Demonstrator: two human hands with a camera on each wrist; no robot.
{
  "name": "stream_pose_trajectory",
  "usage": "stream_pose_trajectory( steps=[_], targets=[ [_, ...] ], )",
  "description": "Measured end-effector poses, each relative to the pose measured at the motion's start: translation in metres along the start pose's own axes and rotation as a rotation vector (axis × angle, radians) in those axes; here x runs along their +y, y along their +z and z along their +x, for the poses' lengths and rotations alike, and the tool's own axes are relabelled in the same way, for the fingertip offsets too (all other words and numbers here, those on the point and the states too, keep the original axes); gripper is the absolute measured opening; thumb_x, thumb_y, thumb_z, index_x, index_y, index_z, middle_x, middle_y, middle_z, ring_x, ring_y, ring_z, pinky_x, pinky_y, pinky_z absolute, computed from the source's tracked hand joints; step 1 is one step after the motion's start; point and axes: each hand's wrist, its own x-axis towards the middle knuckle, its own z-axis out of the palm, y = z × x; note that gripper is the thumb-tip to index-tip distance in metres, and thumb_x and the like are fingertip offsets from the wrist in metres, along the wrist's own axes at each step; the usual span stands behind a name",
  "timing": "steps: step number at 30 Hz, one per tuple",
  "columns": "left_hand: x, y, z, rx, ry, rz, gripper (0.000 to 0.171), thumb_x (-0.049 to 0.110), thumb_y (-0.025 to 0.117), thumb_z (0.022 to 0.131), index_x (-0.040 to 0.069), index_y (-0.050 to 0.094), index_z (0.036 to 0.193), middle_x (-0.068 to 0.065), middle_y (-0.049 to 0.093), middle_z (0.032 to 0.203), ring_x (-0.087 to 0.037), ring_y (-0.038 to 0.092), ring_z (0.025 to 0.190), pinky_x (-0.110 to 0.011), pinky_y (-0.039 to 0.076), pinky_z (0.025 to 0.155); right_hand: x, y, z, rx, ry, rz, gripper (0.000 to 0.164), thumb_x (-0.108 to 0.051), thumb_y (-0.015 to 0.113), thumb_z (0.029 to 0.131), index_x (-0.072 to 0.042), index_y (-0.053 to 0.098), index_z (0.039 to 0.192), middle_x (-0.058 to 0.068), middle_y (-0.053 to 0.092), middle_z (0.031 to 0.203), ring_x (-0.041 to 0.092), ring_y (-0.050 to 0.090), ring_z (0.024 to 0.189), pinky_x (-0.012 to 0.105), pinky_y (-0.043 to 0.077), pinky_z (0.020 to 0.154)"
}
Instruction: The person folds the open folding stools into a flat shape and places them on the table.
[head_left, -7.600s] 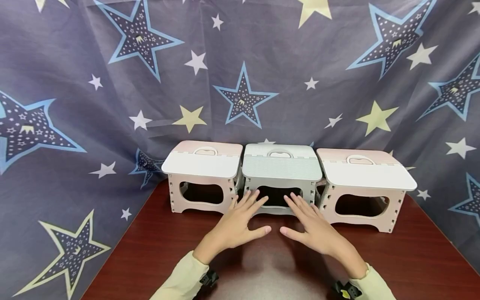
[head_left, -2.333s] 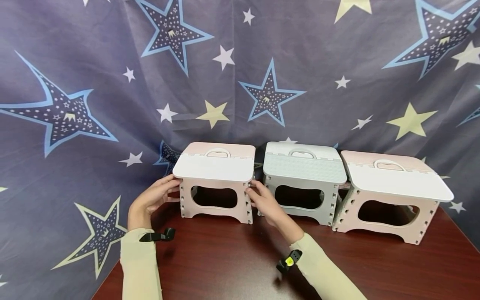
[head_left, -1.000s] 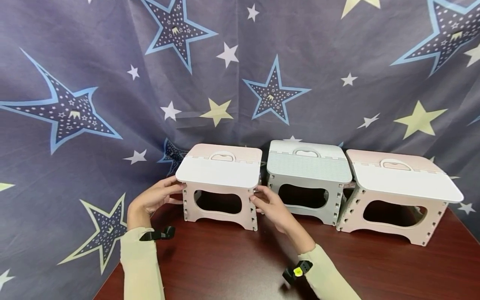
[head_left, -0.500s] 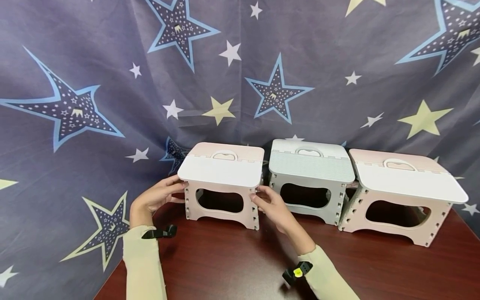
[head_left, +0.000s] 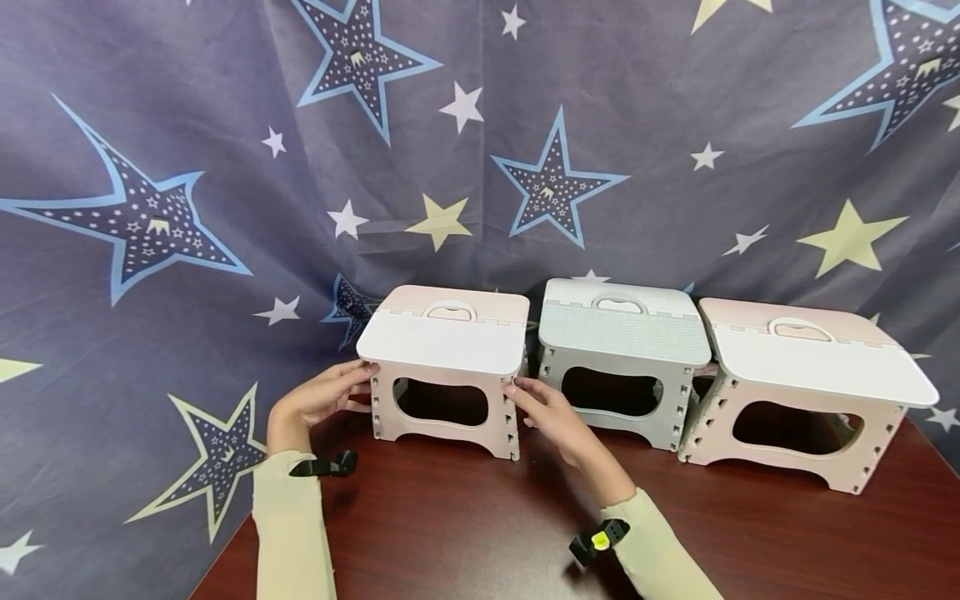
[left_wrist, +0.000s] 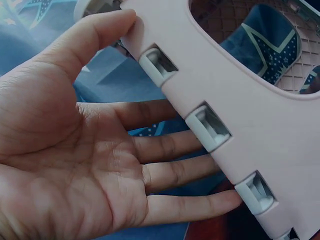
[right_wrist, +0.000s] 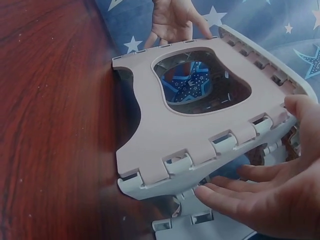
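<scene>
Pink-and-white folding stool (head_left: 442,354), one, standing upright on its legs on the dark red-brown table (head_left: 450,533), at the left end of a row of three; white front half to the top, pink rear half, a looped handle (head_left: 452,312) between, one wavy oval opening in the pink front panel, notched joints down the panel's edges. Left hand (head_left: 321,396), mine: spread at the stool's left side, thumb tip on the front panel's edge near the top, four fingers straight and reaching past the notched edge, some tips hidden behind it. Right hand (head_left: 551,417), mine: spread at the opposite side, thumb at the upper front corner, fingers extended along the side; whether every fingertip touches, I cannot tell. Grey-green folding stool (head_left: 622,333), one, just beside my right hand, a narrow gap from the first. Second pink stool (head_left: 810,358), one, white-fronted on top, at the right end, close by the grey-green one. Pale sleeves (head_left: 292,525), two, mine, each with a black wrist camera (head_left: 324,464). Backdrop cloth (head_left: 420,142), grey-purple, printed with blue-edged, white and yellow stars, hanging behind the row.
</scene>
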Motion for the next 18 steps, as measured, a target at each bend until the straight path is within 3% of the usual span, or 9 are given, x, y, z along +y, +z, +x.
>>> stream_pose_trajectory(
  steps=[4,8,18],
  targets=[
    [-0.004,0.0,0.003,-0.015,0.0,-0.005,0.059,0.034,0.039,0.112,-0.004,0.026,0.155,-0.017,0.047,0.148,-0.013,0.063,0.117,-0.053,0.053,0.103,0.004,-0.002,0.002,-0.037,0.004,0.004,0.064,-0.043,0.053,0.105,0.001,0.044,0.15,0.021,0.05,0.152,0.037,0.044,0.144,0.059,0.04,0.115],
    [-0.009,0.0,0.006,-0.022,-0.001,-0.01,0.059,0.038,0.037,0.112,-0.005,0.03,0.152,-0.03,0.042,0.152,-0.015,0.062,0.119,-0.052,0.053,0.103,0.008,-0.004,0.005,-0.068,0.007,0.021,0.063,-0.043,0.049,0.107,0.002,0.043,0.151,0.022,0.047,0.154,0.039,0.042,0.145,0.058,0.038,0.117],
    [-0.017,-0.004,0.011,-0.04,-0.021,0.003,0.076,0.05,0.029,0.111,-0.01,0.019,0.156,-0.037,0.028,0.158,-0.023,0.055,0.129,-0.056,0.051,0.105,0.014,-0.008,0.009,-0.116,0.065,0.067,0.073,-0.049,0.046,0.105,0.005,0.036,0.153,0.025,0.035,0.161,0.041,0.038,0.148,0.054,0.034,0.121]
  ],
)
